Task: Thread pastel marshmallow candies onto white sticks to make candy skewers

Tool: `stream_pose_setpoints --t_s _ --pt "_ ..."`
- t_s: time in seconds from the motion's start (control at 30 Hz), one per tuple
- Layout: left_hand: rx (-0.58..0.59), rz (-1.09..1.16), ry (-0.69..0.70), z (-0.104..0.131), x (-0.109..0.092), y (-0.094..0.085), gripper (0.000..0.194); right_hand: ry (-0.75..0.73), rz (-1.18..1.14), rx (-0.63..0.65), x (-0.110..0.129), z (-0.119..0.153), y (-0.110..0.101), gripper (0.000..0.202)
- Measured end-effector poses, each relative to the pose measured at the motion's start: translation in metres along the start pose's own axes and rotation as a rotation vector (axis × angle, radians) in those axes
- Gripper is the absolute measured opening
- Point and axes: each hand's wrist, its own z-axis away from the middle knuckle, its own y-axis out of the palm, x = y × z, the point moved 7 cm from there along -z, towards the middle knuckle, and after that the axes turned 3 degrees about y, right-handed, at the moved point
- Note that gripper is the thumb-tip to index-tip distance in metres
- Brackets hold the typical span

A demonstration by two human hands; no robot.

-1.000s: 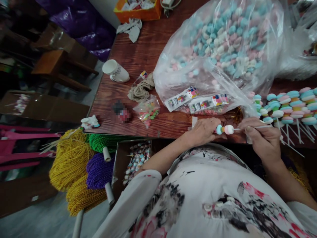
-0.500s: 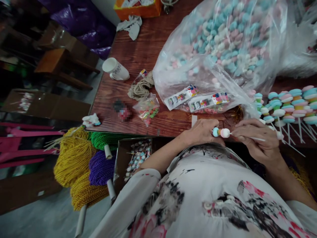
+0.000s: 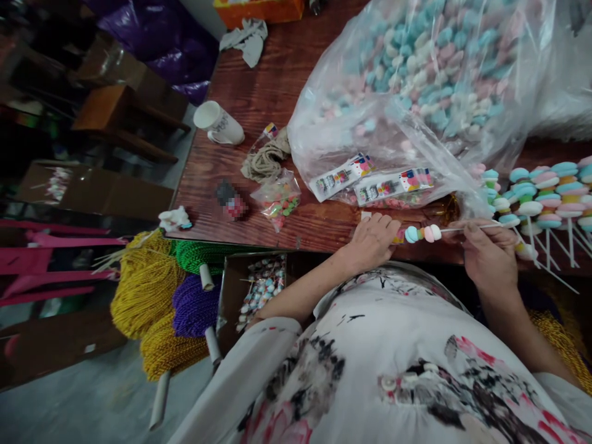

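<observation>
My right hand pinches the thin white stick of a marshmallow skewer at the table's front edge. Blue, pink and white marshmallows with small coloured sweets between them sit on its left part, and the stick runs level to the right. Facing its tip is my left hand, back upward and fingers curled closed. A small pink and yellow bit shows at those fingers; whether it is a sweet or a printed wrapper I cannot make out. Finished-looking marshmallow skewers lie stacked beyond my right hand, sticks toward me.
A big clear bag of marshmallows covers the table's back right. Printed packets, a small bag of sweets, a cloth and a mug lie leftward. Below stand a box of skewers and yellow cord spools.
My hands have drawn apart: the left shifted left off the marshmallows, the right slid outward along the stick. More of the skewer shows now. The view has shifted slightly.
</observation>
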Motion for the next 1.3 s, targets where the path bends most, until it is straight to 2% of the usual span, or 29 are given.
stream_pose_setpoints --t_s 0.07,0.13,0.23,0.3,0.47,0.6,0.77,0.87,0.97,1.1,1.2,1.3 --pt "0.015 0.157 -0.018 -0.001 0.003 0.000 0.019 -0.061 0.032 -0.001 0.006 0.001 -0.001 0.007" --pt "0.079 0.407 0.006 -0.002 0.002 0.002 0.015 -0.163 0.125 0.039 0.020 0.002 0.001 0.008" --pt "0.249 0.776 0.085 -0.003 -0.009 0.009 0.030 -0.272 0.224 0.179 0.040 0.004 0.009 0.011" --pt "0.367 0.939 0.118 -0.004 -0.018 0.014 0.039 -0.302 0.216 0.255 0.049 0.002 0.014 0.014" --pt "0.597 1.016 0.168 -0.004 -0.037 0.026 0.050 -0.327 0.205 0.470 0.065 -0.008 0.030 0.017" --pt "0.753 1.064 0.200 0.001 -0.043 0.028 0.048 -0.279 0.197 0.602 0.066 -0.018 0.038 0.012" --pt "0.923 1.253 0.208 0.009 -0.044 0.026 0.050 -0.215 0.107 0.632 0.055 -0.025 0.030 0.014" --pt "0.925 1.358 0.167 0.008 -0.042 0.024 0.053 -0.200 0.117 0.601 0.051 -0.021 0.024 0.014" --pt "0.875 1.421 0.083 0.005 -0.040 0.026 0.053 -0.193 0.142 0.534 0.051 -0.012 0.021 0.014" --pt "0.747 1.410 -0.032 -0.001 -0.038 0.032 0.056 -0.132 0.099 0.477 0.041 0.002 0.024 0.014" --pt "0.649 1.349 -0.048 -0.006 -0.038 0.035 0.054 -0.031 0.036 0.431 0.028 0.008 0.027 0.017" --pt "0.458 1.198 -0.039 -0.015 -0.031 0.029 0.053 -0.011 0.138 0.370 0.027 0.012 0.027 0.020"
